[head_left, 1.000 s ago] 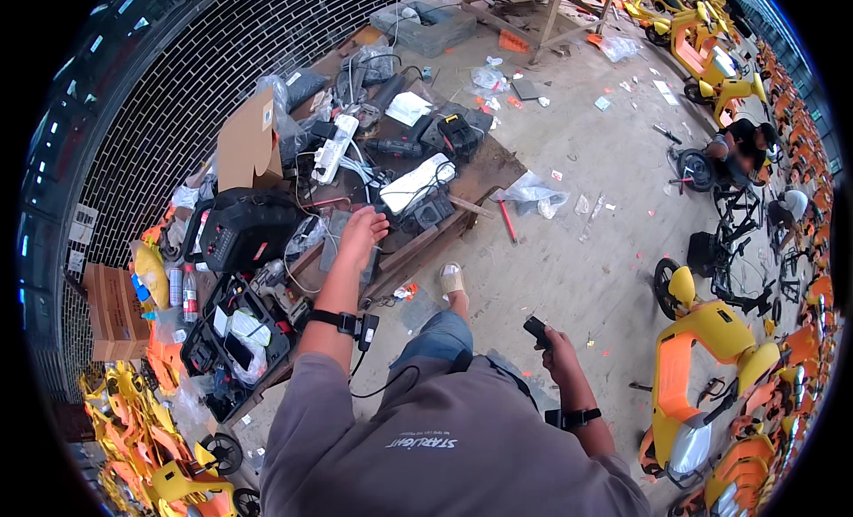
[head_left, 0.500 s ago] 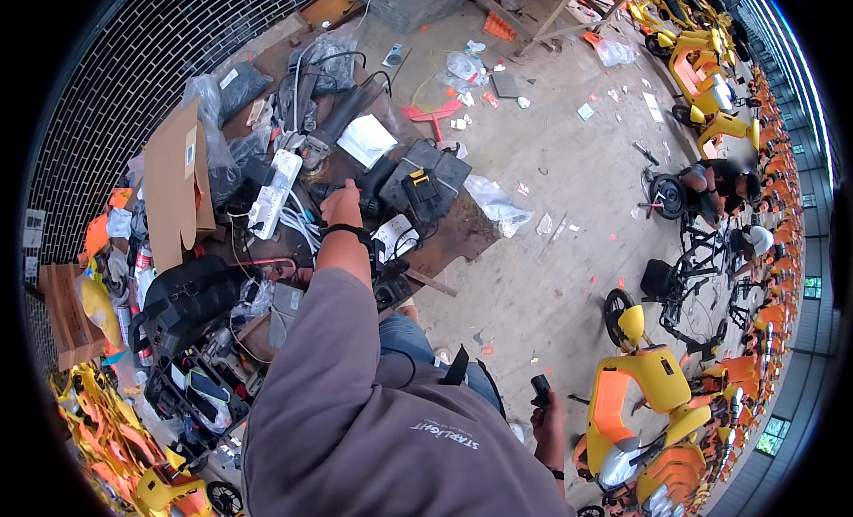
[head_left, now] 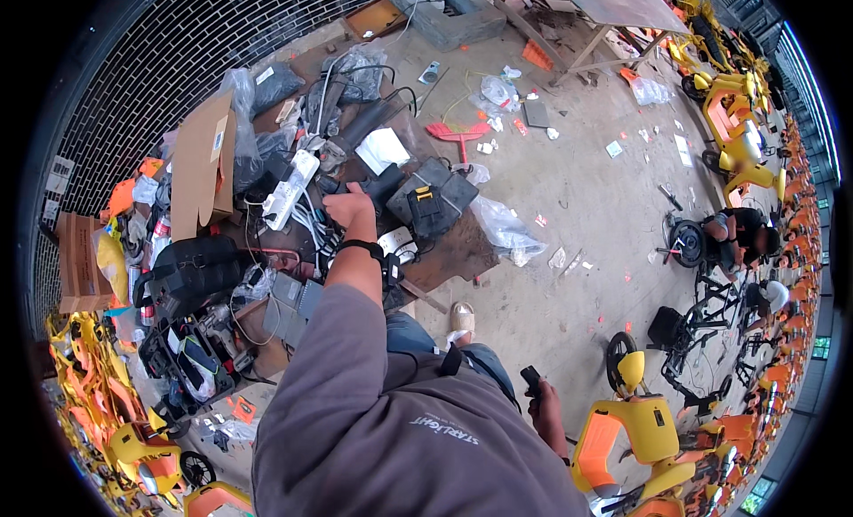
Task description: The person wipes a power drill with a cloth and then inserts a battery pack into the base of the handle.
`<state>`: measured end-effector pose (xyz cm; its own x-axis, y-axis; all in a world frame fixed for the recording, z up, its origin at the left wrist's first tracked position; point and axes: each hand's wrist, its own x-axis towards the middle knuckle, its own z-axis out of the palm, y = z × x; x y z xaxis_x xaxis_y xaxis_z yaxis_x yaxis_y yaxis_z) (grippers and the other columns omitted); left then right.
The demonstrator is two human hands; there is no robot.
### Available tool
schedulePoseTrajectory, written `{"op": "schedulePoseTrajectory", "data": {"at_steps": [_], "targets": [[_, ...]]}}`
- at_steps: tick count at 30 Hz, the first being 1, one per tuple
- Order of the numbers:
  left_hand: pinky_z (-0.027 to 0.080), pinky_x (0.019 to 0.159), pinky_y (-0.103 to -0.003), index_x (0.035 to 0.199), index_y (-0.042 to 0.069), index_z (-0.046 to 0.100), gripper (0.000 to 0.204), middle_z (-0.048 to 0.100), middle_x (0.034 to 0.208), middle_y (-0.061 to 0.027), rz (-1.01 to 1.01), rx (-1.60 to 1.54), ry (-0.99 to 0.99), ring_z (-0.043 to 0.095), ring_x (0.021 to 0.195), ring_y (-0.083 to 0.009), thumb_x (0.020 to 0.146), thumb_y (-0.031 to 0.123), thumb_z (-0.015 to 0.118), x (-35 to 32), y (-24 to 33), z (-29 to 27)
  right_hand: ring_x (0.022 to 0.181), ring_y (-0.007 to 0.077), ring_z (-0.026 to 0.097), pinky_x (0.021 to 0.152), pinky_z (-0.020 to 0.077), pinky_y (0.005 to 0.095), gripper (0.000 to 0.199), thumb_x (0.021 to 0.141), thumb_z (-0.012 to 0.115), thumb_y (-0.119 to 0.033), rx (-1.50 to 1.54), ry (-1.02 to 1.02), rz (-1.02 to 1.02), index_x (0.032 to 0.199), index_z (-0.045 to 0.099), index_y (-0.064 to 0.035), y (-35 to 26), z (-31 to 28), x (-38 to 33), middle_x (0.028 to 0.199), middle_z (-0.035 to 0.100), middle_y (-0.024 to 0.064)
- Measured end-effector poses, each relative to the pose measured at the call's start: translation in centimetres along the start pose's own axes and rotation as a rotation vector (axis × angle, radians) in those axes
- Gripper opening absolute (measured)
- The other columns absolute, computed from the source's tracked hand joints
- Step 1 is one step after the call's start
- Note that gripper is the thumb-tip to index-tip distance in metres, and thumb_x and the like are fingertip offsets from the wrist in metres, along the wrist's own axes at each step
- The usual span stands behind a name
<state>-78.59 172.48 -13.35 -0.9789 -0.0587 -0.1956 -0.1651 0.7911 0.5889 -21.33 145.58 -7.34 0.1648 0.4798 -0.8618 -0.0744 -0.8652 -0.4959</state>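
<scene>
My left hand [head_left: 349, 206] reaches over the cluttered workbench [head_left: 458, 246], thumb raised and fingers curled in. Whatever those fingers hold, if anything, is hidden. Just left of it lies a white power strip [head_left: 291, 190], with a bundle of white cables [head_left: 313, 226] beside the fingers. A black tool battery charger [head_left: 426, 202] and white paper [head_left: 382, 150] are close by on the bench. Low at my right side, my right hand [head_left: 546, 410] is closed round a small black handheld device [head_left: 531, 381], whose exact kind I cannot tell.
An open cardboard box [head_left: 200, 162] and black bag [head_left: 197, 273] crowd the bench's left side. A red dustpan-like piece [head_left: 458, 133] and plastic bag [head_left: 506, 228] lie on the littered floor. A yellow scooter [head_left: 635, 428] stands at right; another person [head_left: 742, 233] crouches by a wheel.
The view has shifted, so the bench sits further right in the picture. My left hand has moved slightly nearer the power strip, thumb more raised. My right hand still holds the black device.
</scene>
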Motion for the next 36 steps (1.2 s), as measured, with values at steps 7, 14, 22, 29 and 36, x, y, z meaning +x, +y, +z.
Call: {"op": "schedulePoseTrajectory", "data": {"at_steps": [7, 14, 22, 29, 36], "targets": [[0.046, 0.083, -0.036, 0.108, -0.003, 0.048, 0.034, 0.060, 0.102, -0.0124, 0.636, -0.759, -0.115, 0.057, 0.092, -0.0227, 0.096, 0.025, 0.064, -1.8, -1.5, -12.4, 0.040, 0.0061, 0.037, 0.035, 0.0275, 0.0235, 0.031, 0.098, 0.058, -0.039, -0.088, -0.023, -0.150, 0.104, 0.050, -0.0096, -8.7, -4.2, 5.3, 0.075, 0.062, 0.0075], [0.046, 0.106, -0.042, 0.132, -0.002, 0.047, 0.059, 0.056, 0.127, -0.0185, 0.087, -1.888, -1.221, 0.058, 0.117, -0.0305, 0.091, 0.037, 0.061, -9.0, -6.0, -27.1, 0.041, 0.0060, 0.036, 0.036, 0.0269, 0.0225, 0.037, 0.095, 0.060, -0.041, -0.264, -0.142, -0.163, 0.108, 0.050, -0.0081, -15.3, -2.5, 11.8, 0.074, 0.061, 0.0058], [0.047, 0.104, -0.044, 0.132, -0.002, 0.045, 0.058, 0.053, 0.120, -0.0169, 0.073, -2.095, -1.337, 0.056, 0.112, -0.0310, 0.086, 0.032, 0.061, -17.3, -11.7, -32.3, 0.044, 0.0056, 0.038, 0.038, 0.0284, 0.0211, 0.033, 0.099, 0.057, -0.035, -0.430, -0.568, -0.318, 0.113, 0.053, -0.0066, -20.2, 6.6, 9.9, 0.080, 0.062, 0.0076], [0.049, 0.099, -0.045, 0.131, 0.001, 0.048, 0.062, 0.053, 0.116, -0.0137, 0.172, -2.115, -1.276, 0.054, 0.113, -0.0290, 0.085, 0.041, 0.058, -19.6, -14.1, -34.9, 0.047, 0.0078, 0.042, 0.039, 0.0289, 0.0215, 0.032, 0.099, 0.055, -0.032, -0.426, -0.932, -0.332, 0.117, 0.051, -0.0057, -20.2, 11.0, 3.1, 0.085, 0.064, 0.0111], [0.051, 0.093, -0.044, 0.133, 0.004, 0.051, 0.063, 0.054, 0.119, -0.0100, 0.202, -2.070, -1.197, 0.055, 0.111, -0.0258, 0.087, 0.048, 0.052, -18.1, -17.5, -36.9, 0.064, 0.0132, 0.055, 0.044, 0.0327, 0.0218, 0.038, 0.090, 0.057, -0.027, -0.218, -1.253, -0.109, 0.120, 0.052, -0.0039, -16.6, 14.4, -3.6, 0.099, 0.066, 0.0113]]}}
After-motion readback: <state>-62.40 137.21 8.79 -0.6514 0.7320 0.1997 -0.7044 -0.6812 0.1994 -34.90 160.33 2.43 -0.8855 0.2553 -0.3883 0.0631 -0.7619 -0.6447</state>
